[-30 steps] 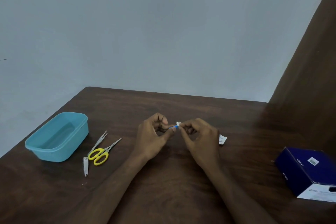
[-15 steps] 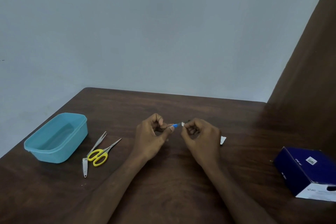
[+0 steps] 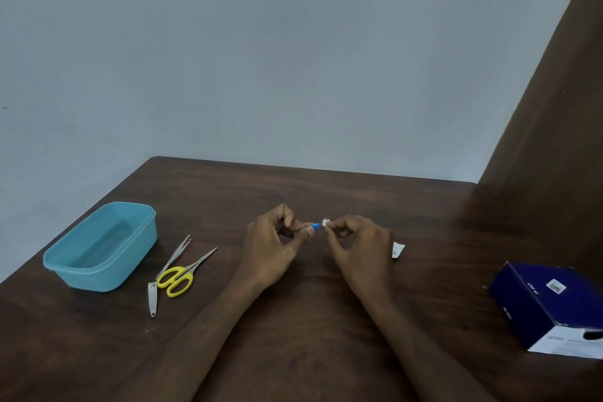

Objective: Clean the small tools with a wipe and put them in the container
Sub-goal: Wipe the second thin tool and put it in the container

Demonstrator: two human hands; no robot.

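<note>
My left hand pinches a small blue-tipped tool above the middle of the brown table. My right hand pinches a small white wipe just right of the blue tip, with a narrow gap between them. To the left lie tweezers, yellow-handled scissors and a nail clipper. A light blue container stands at the far left, with nothing visible inside it.
A torn white wipe packet lies just behind my right hand. A dark blue box sits near the table's right edge. A dark brown panel rises at the right, and a grey wall stands behind the table.
The wipe was on the blue tool's tip one second ago. My right hand has drawn it off to the right, so a small gap shows between wipe and tip.
</note>
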